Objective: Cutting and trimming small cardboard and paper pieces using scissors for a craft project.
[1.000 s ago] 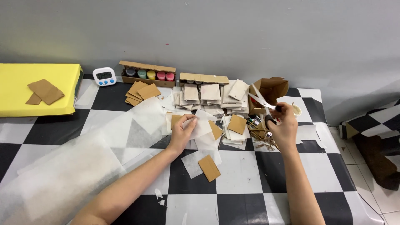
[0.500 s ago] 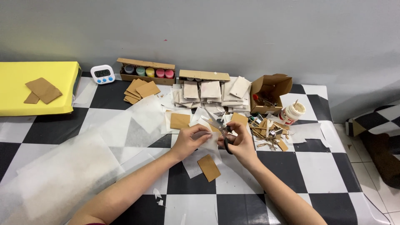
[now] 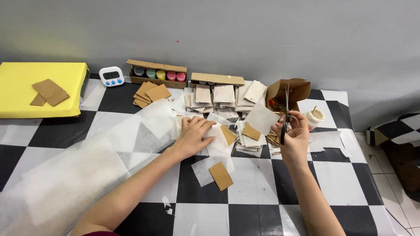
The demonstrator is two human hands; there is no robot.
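The scissors (image 3: 285, 114) stand upright in the right hand (image 3: 294, 136), fingers closed through the handles and blades pointing up, shut or nearly so. A cut square of white paper (image 3: 261, 119) hangs just left of that hand, touching its fingers. The left hand (image 3: 196, 136) lies flat, fingers spread, pressing a white sheet (image 3: 217, 139) down onto the table, with a brown card piece (image 3: 228, 135) peeking out just past its fingertips.

By the look of it, the step in hand is trimming tissue to wrap card pieces: one square seems freshly cut, and the pressed sheet is being held steady. The next move likely calls for bringing the blades down to the sheet's edge while the left hand keeps it flat, since such thin paper would slip or tear easily.

Nearer the person than the left hand lies another brown card (image 3: 220, 175) on a paper scrap. Beyond both hands sit stacks of wrapped pieces (image 3: 223, 94), an open brown box (image 3: 292, 90) and a small white jar (image 3: 315, 116) to the right hand's right. Far left of the left hand spreads a long translucent sheet (image 3: 74, 175), and beyond it a yellow pad (image 3: 26, 83), a timer (image 3: 111, 76) and a tray of paint pots (image 3: 157, 74).
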